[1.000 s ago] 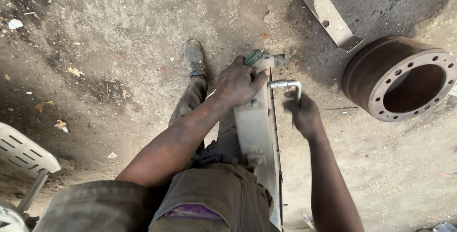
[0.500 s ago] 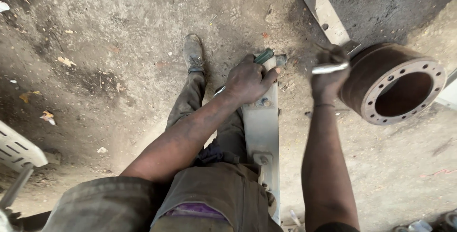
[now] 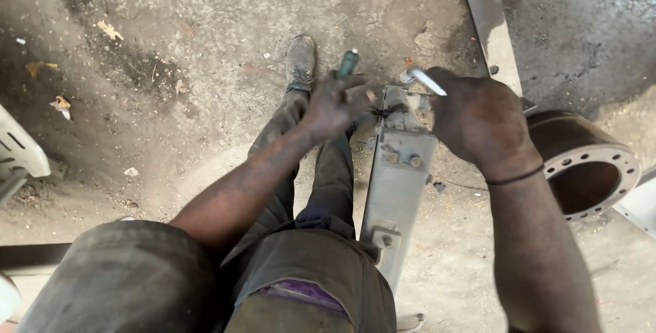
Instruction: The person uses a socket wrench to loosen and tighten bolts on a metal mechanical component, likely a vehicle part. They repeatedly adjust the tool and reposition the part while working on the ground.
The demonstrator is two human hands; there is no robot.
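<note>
**A:** What does the head view show at the hands?

**B:** The left hand (image 3: 335,104) is curled shut around a green-handled tool (image 3: 347,64), whose handle sticks out past the knuckles toward the far side. It sits just left of the far end of a long grey metal bracket (image 3: 396,176), touching or nearly touching it.

**A:** And the other one?

**B:** The right hand (image 3: 482,120) is closed around a slim silvery metal tool (image 3: 426,80); one end pokes out to the left, above the bracket's far end. I cannot tell whether that tip touches the bracket. A dark band circles the wrist.

**A:** Where does the bracket lie?

**B:** It runs from near the person's lap away toward the far side, resting along the right trouser leg (image 3: 335,169), with bolts on its face.

**A:** What lies around?

**B:** A rusty brake drum (image 3: 581,162) sits at the right on the dirt floor (image 3: 171,46), partly behind the right wrist. A flat metal strip with holes (image 3: 488,19) runs from the far edge toward the drum. A worn shoe (image 3: 301,63) points away, far from the lap, just left of the green handle.
</note>
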